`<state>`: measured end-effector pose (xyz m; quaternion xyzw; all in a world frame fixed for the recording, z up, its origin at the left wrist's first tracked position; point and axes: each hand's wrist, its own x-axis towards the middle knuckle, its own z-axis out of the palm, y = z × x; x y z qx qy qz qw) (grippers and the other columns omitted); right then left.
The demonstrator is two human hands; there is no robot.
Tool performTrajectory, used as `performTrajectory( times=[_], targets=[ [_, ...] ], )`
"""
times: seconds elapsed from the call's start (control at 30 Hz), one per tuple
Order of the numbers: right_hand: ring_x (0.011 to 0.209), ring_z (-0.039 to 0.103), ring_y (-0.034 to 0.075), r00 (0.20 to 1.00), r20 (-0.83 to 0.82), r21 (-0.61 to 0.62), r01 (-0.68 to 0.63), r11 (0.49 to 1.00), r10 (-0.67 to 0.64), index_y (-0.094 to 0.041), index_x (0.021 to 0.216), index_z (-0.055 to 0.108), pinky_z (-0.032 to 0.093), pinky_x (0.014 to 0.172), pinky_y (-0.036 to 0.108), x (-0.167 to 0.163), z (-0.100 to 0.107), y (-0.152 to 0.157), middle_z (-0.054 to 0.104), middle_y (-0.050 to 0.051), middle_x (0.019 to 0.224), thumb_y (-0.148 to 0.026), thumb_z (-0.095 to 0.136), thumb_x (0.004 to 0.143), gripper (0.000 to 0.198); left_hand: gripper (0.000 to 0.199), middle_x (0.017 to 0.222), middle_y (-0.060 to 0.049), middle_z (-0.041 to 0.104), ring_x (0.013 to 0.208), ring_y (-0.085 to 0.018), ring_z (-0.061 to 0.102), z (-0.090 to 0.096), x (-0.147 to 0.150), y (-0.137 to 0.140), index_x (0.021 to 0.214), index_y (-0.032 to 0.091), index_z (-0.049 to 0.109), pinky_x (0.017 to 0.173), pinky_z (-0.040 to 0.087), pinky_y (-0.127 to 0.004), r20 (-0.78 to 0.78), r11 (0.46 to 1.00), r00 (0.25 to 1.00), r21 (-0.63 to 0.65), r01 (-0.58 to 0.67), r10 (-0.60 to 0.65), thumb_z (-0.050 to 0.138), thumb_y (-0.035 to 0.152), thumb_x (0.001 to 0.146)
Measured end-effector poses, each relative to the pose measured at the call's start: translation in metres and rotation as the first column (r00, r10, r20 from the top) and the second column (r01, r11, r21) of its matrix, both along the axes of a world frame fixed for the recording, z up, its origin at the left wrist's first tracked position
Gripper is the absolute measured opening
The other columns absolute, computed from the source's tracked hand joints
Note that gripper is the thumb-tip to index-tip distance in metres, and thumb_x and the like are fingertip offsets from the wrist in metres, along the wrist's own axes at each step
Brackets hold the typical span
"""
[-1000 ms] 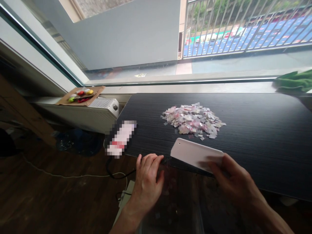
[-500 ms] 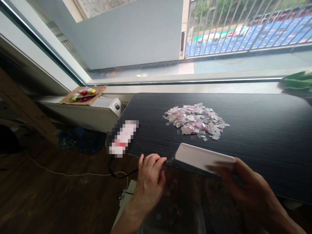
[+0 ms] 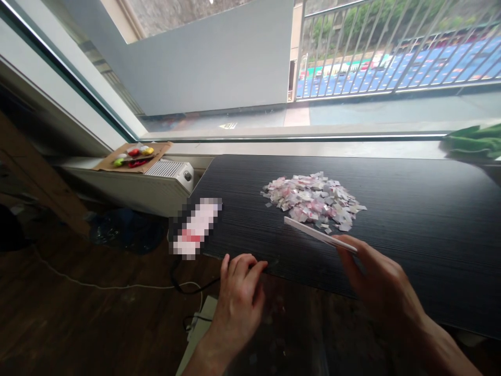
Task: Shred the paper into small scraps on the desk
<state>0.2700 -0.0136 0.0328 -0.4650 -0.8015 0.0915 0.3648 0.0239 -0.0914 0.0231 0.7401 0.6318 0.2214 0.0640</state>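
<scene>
A loose pile of small paper scraps (image 3: 313,197), whitish with pink and grey, lies on the dark wood-grain table (image 3: 410,219). My right hand (image 3: 381,277) grips a thin, flat white plastic strip (image 3: 309,230) by its right end, thumb on one side and fingers on the other. The strip is turned nearly edge-on, just in front of the pile's near side; I cannot tell whether it touches the scraps. At the table's front edge rests my left hand (image 3: 242,292), fingers spread and holding nothing.
A blurred-out pinkish item (image 3: 198,227) is at the table's left corner. Left of the table are a radiator (image 3: 172,175) and cardboard with colourful items (image 3: 136,156). A green cloth-like thing (image 3: 473,141) lies at the far right by the window. Cables hang below.
My right hand has turned the white strip from showing its broad face to nearly edge-on and brought it up towards the pile. My left hand stays at the table edge.
</scene>
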Motion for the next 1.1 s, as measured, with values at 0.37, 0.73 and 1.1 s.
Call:
performTrajectory(
  times=[0.37,0.73,1.1],
  targets=[
    [0.088,0.073,0.021,0.999,-0.022,0.012,0.039,0.999,-0.039,-0.024,0.108,0.06,0.056,0.08,0.031,-0.007,-0.003,0.007,0.075,0.006,0.102,-0.018,0.047,0.092,0.022,0.044,0.107,-0.007,0.058,0.108,-0.024,0.056,-0.003,-0.003,0.001,0.117,0.022,0.058,0.108,0.03,-0.064,-0.042,1.0,0.999,0.006,0.021,-0.02,0.047,0.004,0.079],
    [0.091,0.072,0.018,0.991,-0.023,-0.058,-0.13,0.99,0.129,-0.027,0.113,0.057,0.056,0.081,0.027,0.009,-0.007,-0.015,0.074,0.003,0.105,-0.014,0.049,0.09,0.028,0.044,0.109,-0.007,0.058,0.109,-0.023,0.055,-0.006,-0.007,0.0,0.12,0.024,0.056,0.108,0.03,-0.064,-0.062,0.999,0.997,-0.002,0.035,-0.036,0.047,0.005,0.081],
    [0.092,0.071,0.015,0.968,-0.063,-0.048,-0.246,0.968,0.242,-0.025,0.112,0.056,0.055,0.082,0.022,0.005,-0.006,-0.013,0.075,0.002,0.103,-0.007,0.047,0.088,0.031,0.046,0.111,-0.007,0.057,0.112,-0.023,0.053,-0.005,-0.006,-0.002,0.123,0.024,0.053,0.108,0.029,-0.065,-0.072,0.999,0.996,-0.027,0.044,-0.046,0.046,0.005,0.081]
  ],
)
